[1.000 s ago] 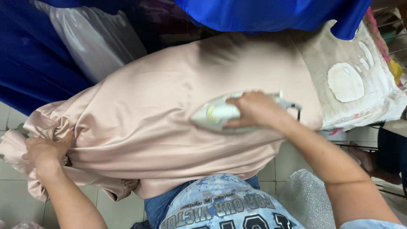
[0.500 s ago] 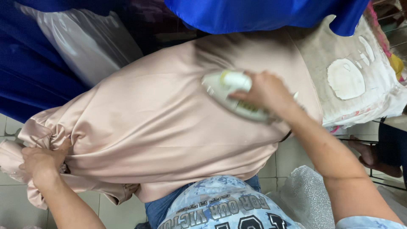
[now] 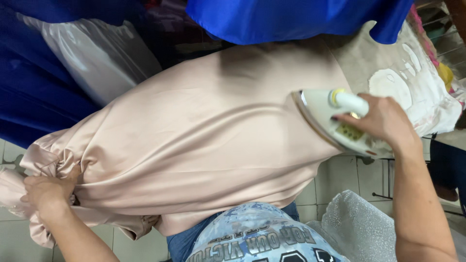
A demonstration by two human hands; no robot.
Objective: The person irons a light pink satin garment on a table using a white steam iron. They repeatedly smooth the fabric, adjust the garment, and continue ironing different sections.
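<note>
Head view: right hand [image 3: 386, 121] at 3 o'clock wrapped around cream electric iron [image 3: 340, 123]; left hand [image 3: 46, 191] at 8 o'clock bunching slippery, soft pale-pink satin garment [image 3: 204, 145]; best gripped by gathered folds.

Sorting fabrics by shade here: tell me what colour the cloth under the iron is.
Pale pink satin cloth, plain, clearest in the head view.

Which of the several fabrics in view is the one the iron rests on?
The pale pink satin fabric: it lies spread across the middle under the iron, unlike the blue cloths hanging above and at left and the silvery white one.
</note>
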